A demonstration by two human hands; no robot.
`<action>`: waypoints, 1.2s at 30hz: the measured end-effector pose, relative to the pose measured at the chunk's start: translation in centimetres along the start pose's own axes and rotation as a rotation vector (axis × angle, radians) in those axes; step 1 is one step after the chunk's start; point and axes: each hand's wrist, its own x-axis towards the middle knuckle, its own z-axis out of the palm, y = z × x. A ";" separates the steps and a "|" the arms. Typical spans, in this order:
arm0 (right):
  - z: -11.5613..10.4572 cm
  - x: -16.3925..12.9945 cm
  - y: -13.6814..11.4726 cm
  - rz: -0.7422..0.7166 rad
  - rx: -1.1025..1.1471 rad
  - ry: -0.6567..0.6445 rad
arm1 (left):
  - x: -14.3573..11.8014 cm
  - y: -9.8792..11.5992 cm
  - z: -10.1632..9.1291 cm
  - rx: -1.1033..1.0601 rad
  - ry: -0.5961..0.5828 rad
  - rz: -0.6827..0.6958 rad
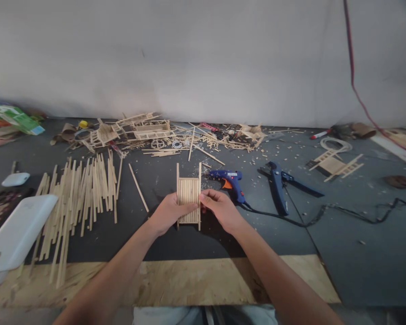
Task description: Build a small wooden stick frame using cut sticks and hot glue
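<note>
Between my hands is a small wooden stick frame, made of thin sticks laid side by side with two longer rails that stick out at its ends. My left hand grips its left edge, thumb lying across the slats. At the right rail, my right hand pinches the frame between thumb and fingers. A blue hot glue gun with an orange trigger lies just beyond my right hand. Farther right rests a dark blue cutter with its handles spread apart.
Many loose sticks lie at left, near a white power bank. Stick models and scraps line the wall. Another small stick model sits at right, with a black cable crossing the table. Plywood edges the front.
</note>
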 end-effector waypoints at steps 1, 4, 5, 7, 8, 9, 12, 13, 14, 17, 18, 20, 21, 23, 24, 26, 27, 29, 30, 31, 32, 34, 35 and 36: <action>0.0 0.0 0.0 -0.002 0.000 0.000 | 0.0 0.0 0.0 0.000 0.001 0.000; 0.1 0.0 -0.1 -0.009 -0.015 0.006 | 0.1 -0.2 0.0 -0.018 0.015 0.007; 0.2 0.0 -0.2 -0.009 -0.022 0.009 | 0.1 -0.2 0.0 -0.033 0.022 0.010; 0.3 0.0 -0.2 -0.007 -0.032 0.015 | 0.2 -0.3 0.1 -0.069 0.046 0.022; 0.3 0.0 -0.2 -0.005 -0.035 0.017 | 0.2 -0.3 0.1 -0.086 0.060 0.028; 0.3 0.0 -0.2 -0.006 -0.036 0.017 | 0.2 -0.3 0.1 -0.099 0.072 0.034; 0.3 0.0 -0.1 -0.006 -0.049 0.006 | 0.2 -0.3 0.2 -0.109 0.085 0.038; 0.3 0.0 0.0 -0.006 -0.058 0.002 | 0.2 -0.3 0.2 -0.105 0.083 0.034; 0.3 0.0 0.0 -0.005 -0.066 0.000 | 0.3 -0.4 0.2 -0.102 0.083 0.030; 0.3 0.1 0.1 -0.003 -0.076 0.007 | 0.3 -0.4 0.1 -0.093 0.089 0.024; 0.4 0.1 0.1 -0.003 -0.073 0.011 | 0.4 -0.4 0.1 -0.091 0.091 0.023; 0.4 0.1 0.1 -0.002 -0.064 0.018 | 0.4 -0.5 0.0 -0.089 0.093 0.019; 0.4 0.1 0.1 -0.001 -0.061 0.021 | 0.4 -0.5 0.0 -0.087 0.095 0.017; 0.4 0.0 0.0 -0.005 -0.062 0.023 | 0.4 -0.5 0.0 -0.081 0.104 0.013; 0.4 0.0 0.0 -0.009 -0.065 0.022 | 0.4 -0.5 0.0 -0.076 0.109 0.012; 0.4 0.0 0.0 -0.014 -0.070 0.020 | 0.4 -0.5 0.0 -0.068 0.114 0.012; 0.4 0.0 0.0 -0.014 -0.070 0.019 | 0.4 -0.5 0.0 -0.066 0.115 0.011; 0.4 0.0 0.0 -0.014 -0.063 0.022 | 0.4 -0.6 0.0 -0.073 0.115 0.013; 0.5 0.0 0.0 -0.015 -0.058 0.027 | 0.4 -0.6 0.0 -0.082 0.114 0.017; 0.5 0.0 0.1 -0.016 -0.054 0.034 | 0.4 -0.6 0.0 -0.093 0.111 0.023; 0.5 0.0 0.1 -0.018 -0.049 0.040 | 0.4 -0.6 0.0 -0.106 0.108 0.028; 0.6 0.0 0.1 -0.016 -0.040 0.045 | 0.4 -0.5 0.0 -0.129 0.100 0.032; 0.5 0.0 0.1 -0.011 -0.036 0.044 | 0.4 -0.5 0.0 -0.137 0.097 0.029; 0.5 0.0 0.1 -0.005 -0.032 0.040 | 0.4 -0.5 0.0 -0.142 0.095 0.023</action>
